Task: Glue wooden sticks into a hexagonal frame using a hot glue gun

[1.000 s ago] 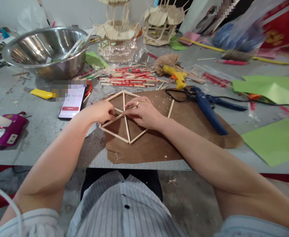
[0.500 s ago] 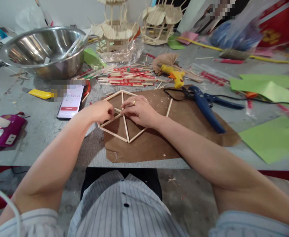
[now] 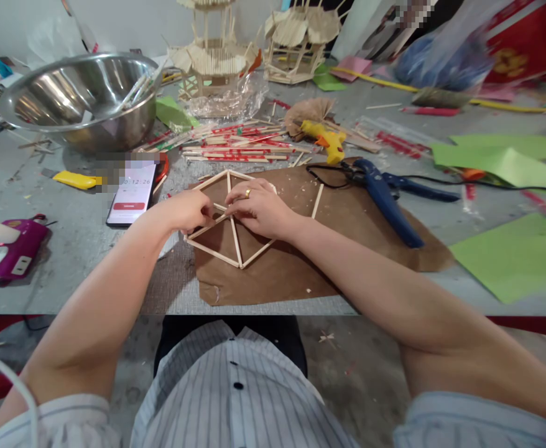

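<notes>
A polygonal frame of pale wooden sticks with spokes meeting near its middle lies on a brown sheet. My left hand is closed at the frame's left side, its fingers curled on a wooden stick that runs from the left corner toward the hub. Over the hub, my right hand, with a ring on one finger, pinches the inner end of that stick. It covers much of the frame's right part. A loose wooden stick lies right of it.
Blue-handled pliers and a yellow glue gun lie to the right. A phone, a yellow cutter knife and a steel bowl are left. Behind are stick bundles and stick-built pavilions. Green paper lies far right.
The whole view has shifted slightly. Both hands stay at nearly the same places on the stick frame, with no clear change in grip.
</notes>
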`<action>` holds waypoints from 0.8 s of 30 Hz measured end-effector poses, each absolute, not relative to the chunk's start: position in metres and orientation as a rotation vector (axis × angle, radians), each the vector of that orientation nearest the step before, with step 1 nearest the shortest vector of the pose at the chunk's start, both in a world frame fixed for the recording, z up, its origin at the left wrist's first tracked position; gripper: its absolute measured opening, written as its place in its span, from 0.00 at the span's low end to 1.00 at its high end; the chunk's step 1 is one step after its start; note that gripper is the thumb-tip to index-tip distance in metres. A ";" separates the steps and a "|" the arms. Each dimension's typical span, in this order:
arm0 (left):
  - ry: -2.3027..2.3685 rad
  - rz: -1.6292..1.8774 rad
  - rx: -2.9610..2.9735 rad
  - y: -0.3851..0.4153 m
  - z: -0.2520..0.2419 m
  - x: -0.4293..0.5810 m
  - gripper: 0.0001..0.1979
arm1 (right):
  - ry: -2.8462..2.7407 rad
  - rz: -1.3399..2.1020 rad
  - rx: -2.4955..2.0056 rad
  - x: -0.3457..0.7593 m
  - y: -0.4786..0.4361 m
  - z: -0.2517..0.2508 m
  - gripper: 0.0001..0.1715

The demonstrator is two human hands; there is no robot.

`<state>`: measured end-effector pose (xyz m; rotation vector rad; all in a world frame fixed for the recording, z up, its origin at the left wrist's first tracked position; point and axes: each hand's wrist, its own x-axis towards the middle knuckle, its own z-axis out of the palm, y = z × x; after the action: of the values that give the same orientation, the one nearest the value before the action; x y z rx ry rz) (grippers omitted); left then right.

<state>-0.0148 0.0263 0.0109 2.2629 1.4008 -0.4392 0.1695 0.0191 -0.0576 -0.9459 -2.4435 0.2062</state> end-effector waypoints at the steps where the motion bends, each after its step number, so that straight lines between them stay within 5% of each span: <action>1: 1.404 -0.439 2.260 0.026 0.011 -0.015 0.10 | -2.446 0.207 -0.944 0.169 0.019 -0.057 0.15; 24: 1.439 -0.263 2.080 0.025 0.003 -0.015 0.12 | -2.464 0.201 -0.949 0.170 0.019 -0.055 0.14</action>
<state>-0.0147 0.0252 0.0026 2.0797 1.4390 -0.2631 0.1702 0.0191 -0.0553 -0.9491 -2.4636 0.2007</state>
